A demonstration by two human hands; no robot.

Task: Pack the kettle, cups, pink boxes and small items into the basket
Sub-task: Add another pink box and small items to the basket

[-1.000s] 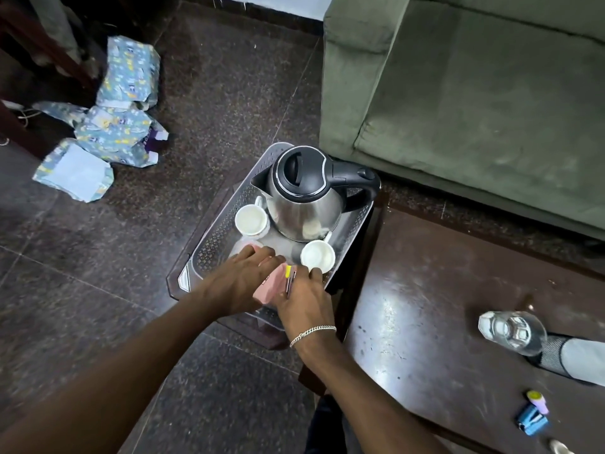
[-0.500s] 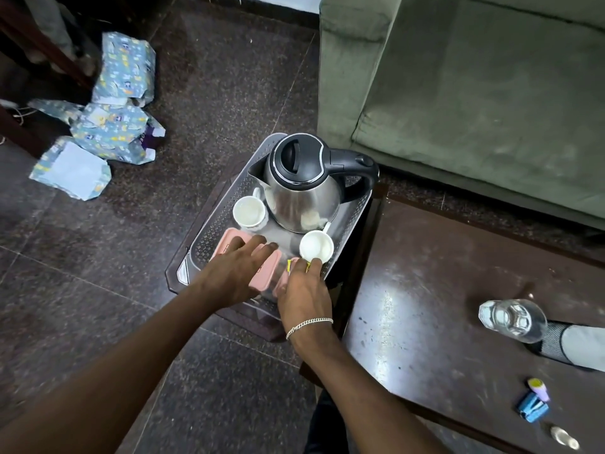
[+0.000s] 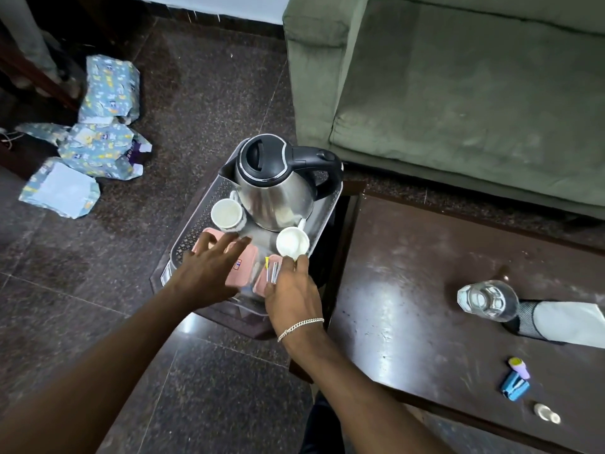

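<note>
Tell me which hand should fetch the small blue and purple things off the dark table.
Probably right. The right hand sits at the table-side edge of the basket; the blue thing and purple thing lie beyond it. The left hand is farther.

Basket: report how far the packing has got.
Done: kettle, both cups and two pink boxes sit in the basket. In hand: the right hand pinches slim sticks over a box; the left hand spreads open above the other. Left: small blue and purple items on the table.
</note>
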